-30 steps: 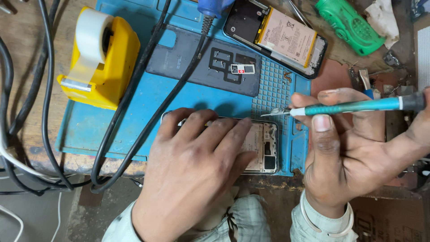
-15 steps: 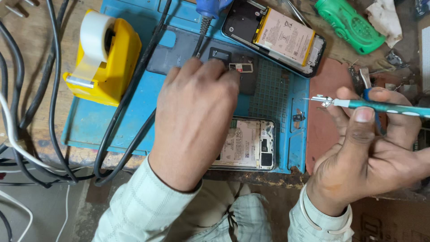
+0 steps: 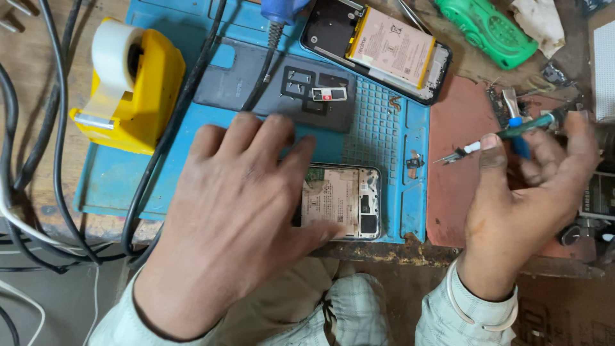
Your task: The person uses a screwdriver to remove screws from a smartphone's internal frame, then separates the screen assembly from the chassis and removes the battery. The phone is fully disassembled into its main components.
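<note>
My left hand point(image 3: 240, 211) lies flat with fingers spread over the left part of an opened phone point(image 3: 346, 202) on the blue work mat point(image 3: 384, 122); the thumb rests near the phone's lower edge. Its fingertips reach toward a dark grey phone back cover point(image 3: 256, 83). My right hand point(image 3: 532, 192) is raised over a reddish mat point(image 3: 458, 166) and pinches a teal-handled screwdriver point(image 3: 506, 136), tip pointing left, clear of the phone.
A second opened phone with a tan battery point(image 3: 378, 48) lies at the top of the mat. A yellow tape dispenser point(image 3: 128, 83) stands at left among black cables point(image 3: 61, 160). A green tool point(image 3: 487, 29) and small parts lie at top right.
My left hand pulled back from the grey cover and now lies spread over the phone's left side. My right hand drew the screwdriver away to the right and tilted it.
</note>
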